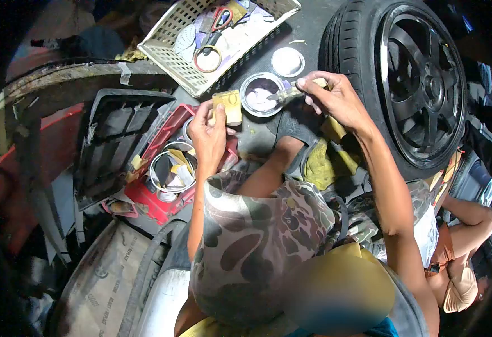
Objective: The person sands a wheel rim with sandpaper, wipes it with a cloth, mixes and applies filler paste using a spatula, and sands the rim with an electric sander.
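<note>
Because the open can (245,100) sits between both hands, its pale contents are within easy reach. The right hand's (344,106) fingers close around a narrow tool (288,93), seemingly for angled access; the left hand's (208,135) fingers pinch a yellow piece (227,106) just left. A basket (170,68) stands far left, a wheel (429,84) right.
</note>
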Demonstrator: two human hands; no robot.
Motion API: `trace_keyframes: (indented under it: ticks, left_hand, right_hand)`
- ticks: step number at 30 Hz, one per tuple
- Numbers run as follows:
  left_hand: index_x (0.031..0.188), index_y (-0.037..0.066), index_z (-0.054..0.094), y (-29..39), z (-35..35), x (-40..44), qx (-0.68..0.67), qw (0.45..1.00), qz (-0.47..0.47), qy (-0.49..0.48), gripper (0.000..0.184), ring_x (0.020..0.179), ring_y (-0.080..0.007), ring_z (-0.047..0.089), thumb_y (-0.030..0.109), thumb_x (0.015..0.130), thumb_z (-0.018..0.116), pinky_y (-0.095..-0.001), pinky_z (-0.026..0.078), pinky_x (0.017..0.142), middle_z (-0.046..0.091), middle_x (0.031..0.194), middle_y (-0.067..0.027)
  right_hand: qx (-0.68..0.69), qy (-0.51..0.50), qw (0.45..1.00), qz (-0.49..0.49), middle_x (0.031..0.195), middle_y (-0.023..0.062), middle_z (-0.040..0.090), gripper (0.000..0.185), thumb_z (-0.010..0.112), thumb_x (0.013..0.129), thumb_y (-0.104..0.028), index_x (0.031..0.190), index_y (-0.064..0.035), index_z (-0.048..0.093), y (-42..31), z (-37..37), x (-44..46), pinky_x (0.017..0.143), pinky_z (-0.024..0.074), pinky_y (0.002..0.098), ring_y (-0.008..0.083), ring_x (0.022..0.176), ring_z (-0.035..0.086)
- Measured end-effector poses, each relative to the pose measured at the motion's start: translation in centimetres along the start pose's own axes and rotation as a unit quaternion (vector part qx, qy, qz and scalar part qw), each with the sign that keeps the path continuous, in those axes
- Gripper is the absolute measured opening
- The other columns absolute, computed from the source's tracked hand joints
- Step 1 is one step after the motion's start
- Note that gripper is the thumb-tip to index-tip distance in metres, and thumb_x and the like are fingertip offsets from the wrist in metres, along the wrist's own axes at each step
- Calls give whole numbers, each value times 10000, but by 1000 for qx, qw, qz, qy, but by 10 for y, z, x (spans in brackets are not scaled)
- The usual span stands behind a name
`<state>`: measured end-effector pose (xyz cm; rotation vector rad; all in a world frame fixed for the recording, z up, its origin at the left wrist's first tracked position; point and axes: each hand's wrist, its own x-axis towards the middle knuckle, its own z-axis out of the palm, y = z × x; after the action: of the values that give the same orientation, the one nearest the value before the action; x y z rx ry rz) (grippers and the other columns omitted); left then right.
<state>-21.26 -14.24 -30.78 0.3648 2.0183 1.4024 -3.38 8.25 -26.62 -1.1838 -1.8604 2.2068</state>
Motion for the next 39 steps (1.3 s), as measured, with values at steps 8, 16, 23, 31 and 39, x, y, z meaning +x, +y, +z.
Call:
trace_keyframes:
  ticks: [8, 16, 23, 31, 39]
  left_hand:
    - [1213, -93, 612, 38, 18, -1, -150, 981, -44, -112, 315, 759, -217, 746, 186, 1082, 546, -298, 616, 596, 744, 999, -179]
    - [1200, -87, 608, 39, 23, -4, -212, 969, -86, -96, 314, 689, -210, 729, 194, 1089, 526, -297, 594, 578, 744, 948, -178]
    - [1199, -78, 630, 34, 22, -4, -156, 981, -74, -93, 320, 734, -176, 725, 210, 1073, 570, -277, 594, 601, 747, 999, -149]
    - [1215, -73, 633, 44, 28, -9, -228, 963, -114, -91, 321, 813, -186, 736, 206, 1063, 586, -299, 623, 655, 739, 1083, -141]
    - [1183, -73, 646, 30, 27, -11, -167, 981, -60, -81, 326, 784, -173, 727, 226, 1071, 583, -294, 613, 634, 744, 1016, -133]
  right_hand:
    - [-7, 2, 999, -48, 813, -8, 673, 222, 706, 1002, -219, 1075, -19, 766, 6, 12, -17, 640, 499, 240, 60, 703, 604]
    - [-200, 13, 940, -275, 958, 152, 656, 189, 713, 897, -65, 1063, 22, 686, 19, 25, -40, 816, 523, 375, 311, 899, 671]
    - [-230, 18, 940, -249, 1000, 120, 598, 305, 643, 967, -109, 1270, -80, 666, 27, 40, -47, 868, 413, 407, 295, 930, 586]
    - [-273, 58, 923, -266, 888, 126, 543, 324, 687, 948, -102, 1271, -93, 714, 35, 43, -52, 829, 415, 386, 284, 877, 562]
    - [-290, 50, 910, -291, 955, 174, 591, 295, 681, 935, -43, 1228, -46, 715, 23, 24, -71, 819, 513, 411, 345, 893, 621]
